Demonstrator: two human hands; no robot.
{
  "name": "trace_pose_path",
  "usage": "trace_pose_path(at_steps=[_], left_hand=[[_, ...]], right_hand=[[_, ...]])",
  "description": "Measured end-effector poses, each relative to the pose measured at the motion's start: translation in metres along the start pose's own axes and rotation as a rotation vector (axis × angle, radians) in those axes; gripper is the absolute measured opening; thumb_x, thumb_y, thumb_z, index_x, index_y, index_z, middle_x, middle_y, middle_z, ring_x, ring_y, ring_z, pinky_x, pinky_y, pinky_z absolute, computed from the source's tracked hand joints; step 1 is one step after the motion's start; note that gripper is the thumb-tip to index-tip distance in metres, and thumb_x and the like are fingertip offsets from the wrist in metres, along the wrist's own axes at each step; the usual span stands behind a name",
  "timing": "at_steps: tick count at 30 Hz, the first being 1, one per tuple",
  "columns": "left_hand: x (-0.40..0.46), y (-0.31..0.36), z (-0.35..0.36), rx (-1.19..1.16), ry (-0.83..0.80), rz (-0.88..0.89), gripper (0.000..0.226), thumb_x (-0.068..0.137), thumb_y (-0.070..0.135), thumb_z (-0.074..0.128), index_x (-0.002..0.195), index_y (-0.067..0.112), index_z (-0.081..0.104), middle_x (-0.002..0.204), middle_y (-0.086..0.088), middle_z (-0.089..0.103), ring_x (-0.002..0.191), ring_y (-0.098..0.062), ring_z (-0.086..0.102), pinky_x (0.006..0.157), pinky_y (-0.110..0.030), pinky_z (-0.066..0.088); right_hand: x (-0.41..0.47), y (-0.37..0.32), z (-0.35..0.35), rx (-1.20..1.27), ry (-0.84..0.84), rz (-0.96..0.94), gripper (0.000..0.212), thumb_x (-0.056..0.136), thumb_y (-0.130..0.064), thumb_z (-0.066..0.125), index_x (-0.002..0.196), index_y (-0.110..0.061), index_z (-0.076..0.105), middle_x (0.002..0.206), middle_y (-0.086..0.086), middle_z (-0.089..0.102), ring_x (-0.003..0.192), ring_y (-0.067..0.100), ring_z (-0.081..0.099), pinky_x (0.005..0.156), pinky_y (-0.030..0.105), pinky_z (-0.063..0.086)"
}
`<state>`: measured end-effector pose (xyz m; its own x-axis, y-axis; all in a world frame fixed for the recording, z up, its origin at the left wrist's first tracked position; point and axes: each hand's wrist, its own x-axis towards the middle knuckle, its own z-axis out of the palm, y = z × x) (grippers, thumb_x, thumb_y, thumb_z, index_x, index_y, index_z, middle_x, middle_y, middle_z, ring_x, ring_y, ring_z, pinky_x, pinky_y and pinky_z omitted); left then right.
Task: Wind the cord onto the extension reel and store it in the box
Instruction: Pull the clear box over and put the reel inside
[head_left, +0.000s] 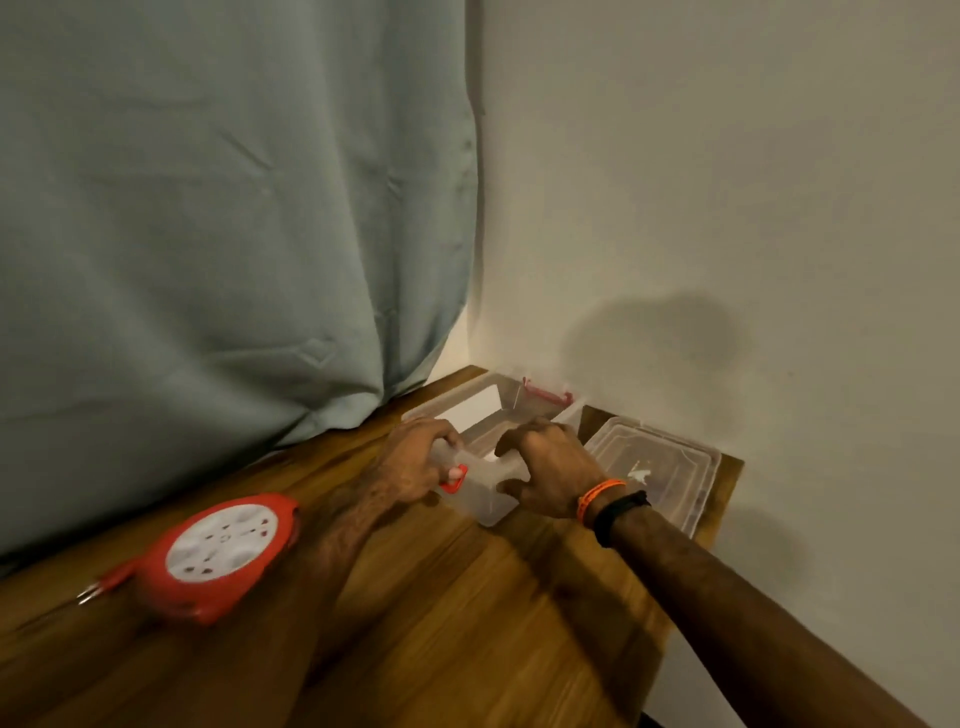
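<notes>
A red extension reel (221, 556) with a white socket face lies flat on the wooden table at the left, its plug (96, 590) sticking out to the left. A clear plastic box (480, 499) with red clips stands open at the table's far corner. My left hand (415, 462) grips the box's near left rim, thumb on a red clip. My right hand (550, 467) grips the near right rim. The box's clear lid (660, 462) lies flat to its right.
A pale blue curtain (234, 234) hangs along the table's back edge on the left. A white wall (727, 208) closes off the right side. The wooden table (441, 623) ends just past the lid on the right.
</notes>
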<state>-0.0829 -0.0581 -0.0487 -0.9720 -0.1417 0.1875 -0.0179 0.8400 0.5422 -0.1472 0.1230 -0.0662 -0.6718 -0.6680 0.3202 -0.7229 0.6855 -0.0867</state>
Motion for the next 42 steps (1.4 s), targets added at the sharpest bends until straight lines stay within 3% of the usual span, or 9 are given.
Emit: trace_pose_path(at_steps=[3,8,13,23,28,31,34,39,42], left_hand=[[-0.040,-0.023,-0.030,0.037,-0.037,0.013,0.030,0.078,0.015,0.078,0.104,0.013,0.066,0.129,-0.003,0.059,0.119,-0.020,0.053,0.086,-0.020,0.044],[-0.098,-0.040,-0.062,0.180,-0.098,-0.057,0.041,0.075,0.010,0.079,0.109,0.026,0.065,0.144,0.004,0.049,0.131,-0.020,0.045,0.107,-0.035,0.041],[-0.136,-0.019,-0.057,0.258,-0.230,-0.112,0.064,0.068,0.018,0.081,0.125,0.032,0.057,0.143,0.002,0.046,0.128,-0.021,0.044,0.105,-0.035,0.044],[-0.168,-0.002,-0.033,0.233,-0.114,-0.089,0.038,0.087,0.031,0.069,0.123,0.021,0.065,0.143,0.001,0.051,0.140,-0.021,0.034,0.117,-0.042,0.022],[-0.176,0.000,-0.039,0.180,-0.119,-0.030,0.052,0.076,0.038,0.079,0.124,0.023,0.064,0.150,0.007,0.044,0.143,-0.018,0.028,0.117,-0.044,0.022],[-0.183,-0.003,-0.049,-0.060,0.011,-0.044,0.068,0.067,0.044,0.084,0.129,0.030,0.059,0.151,0.009,0.041,0.137,-0.016,0.036,0.108,-0.041,0.039],[-0.188,-0.013,-0.063,-0.181,0.225,-0.204,0.074,0.071,0.045,0.081,0.137,0.030,0.051,0.146,0.003,0.047,0.126,-0.017,0.048,0.086,-0.023,0.043],[-0.190,-0.049,-0.091,-0.410,0.487,-0.527,0.066,0.076,0.025,0.082,0.133,0.008,0.054,0.135,-0.012,0.058,0.120,-0.026,0.056,0.100,-0.034,0.047],[-0.193,-0.065,-0.103,-0.604,0.545,-0.679,0.065,0.077,0.015,0.081,0.132,-0.002,0.052,0.129,-0.020,0.060,0.106,-0.029,0.062,0.088,-0.041,0.054]], right_hand=[[-0.014,-0.015,-0.009,-0.049,-0.025,-0.041,0.045,0.087,-0.023,0.072,0.129,-0.016,0.059,0.134,0.008,0.060,0.128,0.027,0.051,0.112,0.043,0.036],[-0.040,-0.051,-0.020,-0.030,0.002,-0.092,0.032,0.092,-0.013,0.065,0.124,-0.017,0.066,0.129,0.007,0.065,0.119,0.024,0.060,0.104,0.035,0.049],[-0.069,-0.088,-0.026,-0.053,0.027,-0.139,0.033,0.089,-0.016,0.068,0.122,-0.019,0.067,0.123,0.004,0.068,0.113,0.022,0.063,0.099,0.036,0.053],[-0.112,-0.101,-0.036,0.017,0.004,-0.119,0.035,0.089,-0.019,0.069,0.124,-0.018,0.067,0.120,0.002,0.071,0.110,0.020,0.066,0.093,0.035,0.057],[-0.113,-0.101,-0.047,0.117,-0.066,-0.046,0.045,0.083,-0.051,0.069,0.120,-0.025,0.067,0.114,-0.006,0.072,0.107,0.014,0.065,0.098,0.035,0.052],[-0.102,-0.105,-0.062,0.286,-0.015,0.041,0.050,0.078,-0.061,0.069,0.115,-0.028,0.067,0.099,-0.012,0.075,0.096,0.008,0.069,0.092,0.036,0.056],[-0.082,-0.115,-0.072,0.428,0.014,0.082,0.046,0.083,-0.044,0.073,0.119,-0.018,0.065,0.104,-0.002,0.076,0.099,0.016,0.069,0.093,0.035,0.055],[-0.037,-0.146,-0.078,0.529,-0.024,0.084,0.045,0.083,-0.033,0.075,0.122,-0.013,0.065,0.108,0.003,0.074,0.103,0.020,0.067,0.088,0.024,0.048],[-0.006,-0.168,-0.069,0.540,-0.075,0.083,0.041,0.083,-0.033,0.075,0.118,-0.014,0.067,0.112,0.004,0.074,0.109,0.022,0.065,0.097,0.029,0.049]])
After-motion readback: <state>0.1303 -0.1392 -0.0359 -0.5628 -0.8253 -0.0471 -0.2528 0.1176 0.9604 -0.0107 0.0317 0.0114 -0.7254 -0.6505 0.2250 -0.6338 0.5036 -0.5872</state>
